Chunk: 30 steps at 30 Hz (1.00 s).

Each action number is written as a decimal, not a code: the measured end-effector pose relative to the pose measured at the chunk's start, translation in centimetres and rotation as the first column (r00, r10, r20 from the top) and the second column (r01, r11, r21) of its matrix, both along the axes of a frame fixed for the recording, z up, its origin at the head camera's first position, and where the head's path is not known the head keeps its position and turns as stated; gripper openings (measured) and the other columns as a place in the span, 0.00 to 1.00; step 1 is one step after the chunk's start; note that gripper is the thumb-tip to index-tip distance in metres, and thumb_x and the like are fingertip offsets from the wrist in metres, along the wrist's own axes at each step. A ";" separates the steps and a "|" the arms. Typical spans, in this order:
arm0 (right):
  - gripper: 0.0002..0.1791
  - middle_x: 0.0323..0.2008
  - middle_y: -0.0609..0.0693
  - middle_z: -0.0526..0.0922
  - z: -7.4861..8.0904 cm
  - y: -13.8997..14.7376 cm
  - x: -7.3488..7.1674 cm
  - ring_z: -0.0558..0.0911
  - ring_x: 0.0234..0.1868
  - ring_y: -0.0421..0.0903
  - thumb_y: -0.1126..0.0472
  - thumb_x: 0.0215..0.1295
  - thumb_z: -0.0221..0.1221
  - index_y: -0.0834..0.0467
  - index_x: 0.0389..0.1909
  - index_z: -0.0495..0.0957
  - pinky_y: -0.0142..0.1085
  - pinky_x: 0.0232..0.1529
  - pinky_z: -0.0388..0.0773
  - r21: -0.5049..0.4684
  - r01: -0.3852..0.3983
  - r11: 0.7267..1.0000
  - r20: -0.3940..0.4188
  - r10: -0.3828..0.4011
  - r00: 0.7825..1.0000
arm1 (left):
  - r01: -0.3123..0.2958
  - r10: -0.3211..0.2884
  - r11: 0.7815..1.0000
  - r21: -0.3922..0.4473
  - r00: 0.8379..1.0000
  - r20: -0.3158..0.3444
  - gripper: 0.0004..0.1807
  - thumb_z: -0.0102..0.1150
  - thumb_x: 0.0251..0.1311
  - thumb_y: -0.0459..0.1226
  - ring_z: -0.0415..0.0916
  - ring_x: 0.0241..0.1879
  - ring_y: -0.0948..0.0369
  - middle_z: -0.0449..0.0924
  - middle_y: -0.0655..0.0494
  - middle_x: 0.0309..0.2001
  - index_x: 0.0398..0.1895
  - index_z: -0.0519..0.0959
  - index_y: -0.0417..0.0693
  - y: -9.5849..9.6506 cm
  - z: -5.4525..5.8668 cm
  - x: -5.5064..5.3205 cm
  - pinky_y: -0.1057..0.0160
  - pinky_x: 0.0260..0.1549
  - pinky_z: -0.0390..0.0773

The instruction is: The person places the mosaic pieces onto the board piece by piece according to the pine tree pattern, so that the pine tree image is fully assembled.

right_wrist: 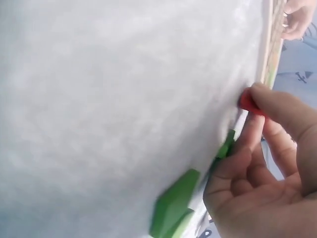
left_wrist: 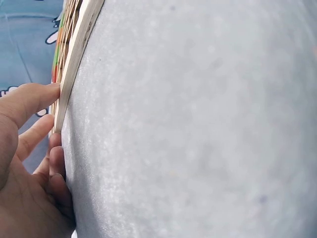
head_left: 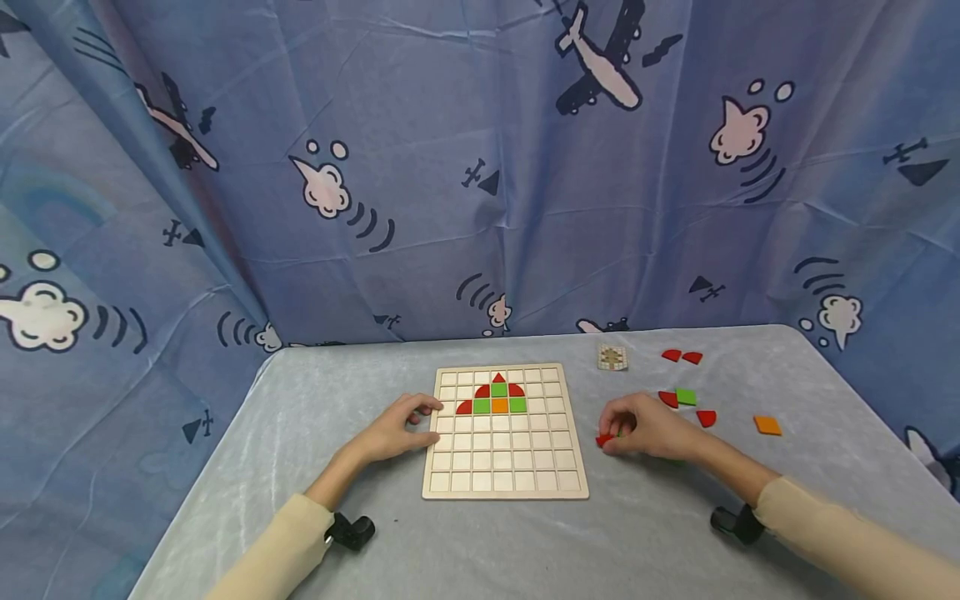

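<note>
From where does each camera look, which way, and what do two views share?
Head: worn on the head, facing forward and down at the board and curtain; left hand, right hand and both sleeves show.
Left wrist: worn there, facing the board's edge and tabletop; left hand shows.
Right wrist: worn there, facing the tabletop and a red piece pinched by the right hand; part of the left hand shows too.
Head and right wrist share the red piece.

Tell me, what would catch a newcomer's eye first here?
Most striking is the blue curtain printed with airplanes, filling the background. On the grey tabletop before it lies a pale grid board bearing red, green and orange pieces. At its right, the right hand pinches a red piece.
</note>
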State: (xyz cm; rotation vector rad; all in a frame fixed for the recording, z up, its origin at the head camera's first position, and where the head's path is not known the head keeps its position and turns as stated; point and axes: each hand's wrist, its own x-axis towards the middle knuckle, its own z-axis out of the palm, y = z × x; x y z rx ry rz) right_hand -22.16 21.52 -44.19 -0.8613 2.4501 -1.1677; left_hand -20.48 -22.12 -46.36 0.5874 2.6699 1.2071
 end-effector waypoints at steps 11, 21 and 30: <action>0.03 0.30 0.51 0.80 1.0 -0.1 -0.8 0.76 0.29 0.47 0.69 0.65 0.67 0.61 0.35 0.81 0.34 0.30 0.75 -0.074 -0.058 0.996 0.090 0.065 0.994 | -0.001 0.001 1.000 -0.002 1.000 0.008 0.25 0.69 0.63 0.34 0.69 0.48 0.52 0.72 0.47 0.54 0.62 0.76 0.42 0.2 -0.1 0.0 0.48 0.50 0.70; 0.05 0.32 0.58 0.83 1.4 -1.1 -1.7 0.81 0.32 0.60 0.66 0.68 0.66 0.62 0.40 0.80 0.43 0.30 0.80 -0.110 -0.069 0.992 0.156 0.086 0.984 | 0.022 -0.022 1.000 0.007 1.000 -0.015 0.25 0.70 0.62 0.34 0.70 0.47 0.50 0.72 0.44 0.53 0.61 0.76 0.39 -0.2 -0.1 0.0 0.47 0.50 0.70; 0.13 0.37 0.57 0.85 1.5 -2.0 -2.4 0.82 0.34 0.53 0.69 0.64 0.68 0.69 0.47 0.81 0.40 0.35 0.80 -0.135 -0.013 0.991 0.127 0.030 0.991 | 0.015 -0.015 1.000 0.006 1.000 -0.007 0.25 0.71 0.62 0.35 0.69 0.47 0.50 0.72 0.45 0.53 0.61 0.76 0.40 -0.1 0.0 0.0 0.48 0.50 0.70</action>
